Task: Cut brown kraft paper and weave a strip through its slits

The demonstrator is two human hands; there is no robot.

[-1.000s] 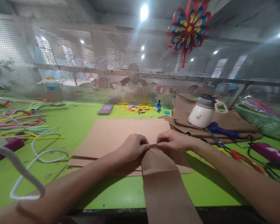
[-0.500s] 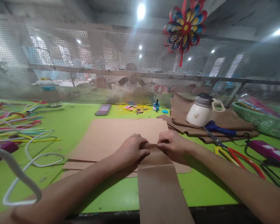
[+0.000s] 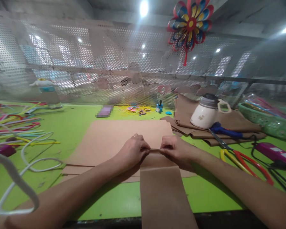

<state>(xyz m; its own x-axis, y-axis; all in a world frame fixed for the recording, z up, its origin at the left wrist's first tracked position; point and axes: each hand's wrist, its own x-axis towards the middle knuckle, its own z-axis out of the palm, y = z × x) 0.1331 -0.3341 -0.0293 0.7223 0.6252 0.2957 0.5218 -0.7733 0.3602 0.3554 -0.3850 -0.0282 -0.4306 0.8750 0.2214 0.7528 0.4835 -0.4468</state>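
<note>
A long strip of brown paper [image 3: 163, 190] runs from between my hands down over the table's near edge, with a crease across it. My left hand [image 3: 135, 149] pinches the strip's far edge at its left corner. The right corner of that same edge is pinched by my right hand [image 3: 175, 148]. A narrow fold shows along the edge between my fingertips. Larger sheets of light brown paper [image 3: 105, 136] lie stacked flat under and behind my hands.
Right: scissors [image 3: 243, 160], a white jug [image 3: 205, 113] on folded brown material [image 3: 186, 113], a purple device [image 3: 275, 154] with cables, a green basket [image 3: 271, 122]. Left: colourful cords [image 3: 21, 127] and a white cable [image 3: 26, 190]. Behind: small blue bottle [image 3: 159, 107], yellow scraps [image 3: 138, 110]. A pinwheel [image 3: 190, 24] hangs above.
My left fingers have closed into a tighter pinch on the strip's far edge, where the thumb and finger were more apart. The view has shifted slightly.
</note>
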